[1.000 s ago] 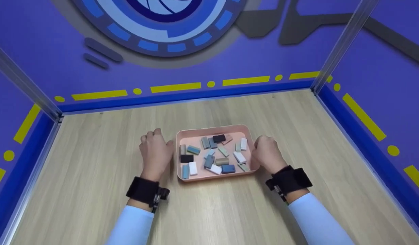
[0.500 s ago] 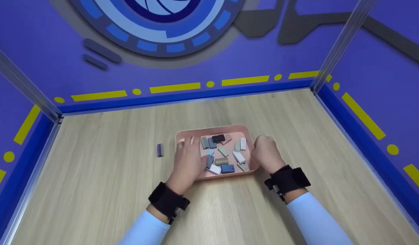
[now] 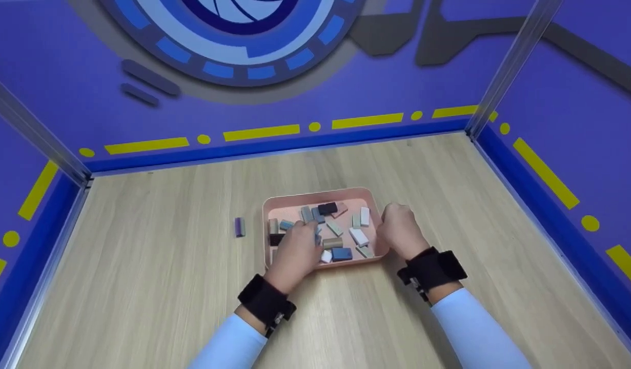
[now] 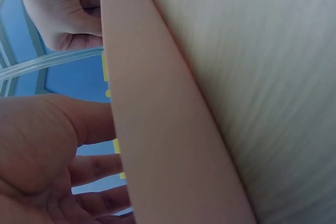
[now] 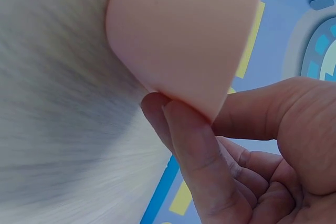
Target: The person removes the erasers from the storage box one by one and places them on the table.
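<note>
While pinching the tray (image 3: 294,201) on the table (image 3: 166,256) at its right end with the right hand (image 3: 401,231), presumably to steady it, held the left hand (image 3: 297,249), grip undeterminable, among blocks (image 3: 359,237) inside, with a purple block (image 3: 238,227) outside, left.

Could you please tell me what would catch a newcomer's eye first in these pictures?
Probably the pink tray of small blocks on the table, with the left hand reaching into it and the right hand pinching its right end. Next, the lone purple-and-grey block outside, left of the tray, and the large circular emblem on the back wall.
</note>
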The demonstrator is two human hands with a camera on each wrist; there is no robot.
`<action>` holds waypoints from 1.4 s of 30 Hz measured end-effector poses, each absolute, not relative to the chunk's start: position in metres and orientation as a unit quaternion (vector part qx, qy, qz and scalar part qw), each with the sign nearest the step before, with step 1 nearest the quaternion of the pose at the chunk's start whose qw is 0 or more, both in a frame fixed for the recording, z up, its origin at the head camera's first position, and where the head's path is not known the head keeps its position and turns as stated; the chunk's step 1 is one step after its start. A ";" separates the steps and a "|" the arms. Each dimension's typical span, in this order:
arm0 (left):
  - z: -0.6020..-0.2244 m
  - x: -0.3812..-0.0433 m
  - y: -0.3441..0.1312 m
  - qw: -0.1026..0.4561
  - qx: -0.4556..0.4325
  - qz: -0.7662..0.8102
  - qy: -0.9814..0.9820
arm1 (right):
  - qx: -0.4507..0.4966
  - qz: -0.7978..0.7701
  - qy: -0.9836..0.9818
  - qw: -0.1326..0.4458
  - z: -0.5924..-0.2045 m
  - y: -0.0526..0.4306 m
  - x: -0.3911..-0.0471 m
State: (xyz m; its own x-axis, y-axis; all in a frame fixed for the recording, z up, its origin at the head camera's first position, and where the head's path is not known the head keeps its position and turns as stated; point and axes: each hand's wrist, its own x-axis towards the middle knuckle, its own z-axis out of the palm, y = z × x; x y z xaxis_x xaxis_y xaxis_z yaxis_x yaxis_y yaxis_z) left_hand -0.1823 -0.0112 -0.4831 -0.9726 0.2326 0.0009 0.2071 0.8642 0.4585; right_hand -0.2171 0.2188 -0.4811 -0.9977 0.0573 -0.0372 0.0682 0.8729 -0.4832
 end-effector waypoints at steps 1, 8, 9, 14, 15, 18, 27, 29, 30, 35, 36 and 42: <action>-0.484 -0.183 -0.011 0.026 0.119 0.233 0.965 | 0.033 -0.250 0.968 0.012 -0.481 0.219 -0.217; -0.487 -0.185 -0.009 0.015 0.144 0.226 0.963 | 0.040 -0.246 0.968 0.006 -0.480 0.220 -0.216; -0.486 -0.186 -0.009 0.015 0.144 0.228 0.963 | 0.038 -0.245 0.969 0.001 -0.480 0.220 -0.216; -0.486 -0.186 -0.010 0.017 0.146 0.234 0.961 | 0.029 -0.241 0.970 -0.009 -0.481 0.221 -0.217; -0.486 -0.186 -0.010 0.017 0.145 0.234 0.961 | 0.029 -0.241 0.970 -0.008 -0.481 0.221 -0.217; -0.487 -0.187 -0.009 0.009 0.145 0.230 0.962 | 0.031 -0.241 0.970 -0.004 -0.481 0.220 -0.218; -0.479 -0.189 -0.018 0.015 0.120 0.244 0.962 | 0.040 -0.246 0.969 0.009 -0.482 0.219 -0.218; -0.473 -0.191 -0.025 0.009 0.098 0.253 0.963 | 0.037 -0.245 0.969 0.007 -0.482 0.219 -0.218; -0.469 -0.193 -0.029 0.007 0.084 0.262 0.962 | 0.035 -0.246 0.969 0.007 -0.483 0.219 -0.218; -0.452 -0.202 -0.057 -0.032 0.027 0.306 0.951 | 0.036 -0.249 0.968 0.010 -0.483 0.218 -0.218; -0.449 -0.204 -0.064 -0.042 0.018 0.309 0.950 | 0.037 -0.248 0.968 0.012 -0.482 0.218 -0.218; -0.444 -0.217 -0.111 -0.107 -0.024 0.309 0.945 | 0.041 -0.246 0.968 0.028 -0.482 0.217 -0.218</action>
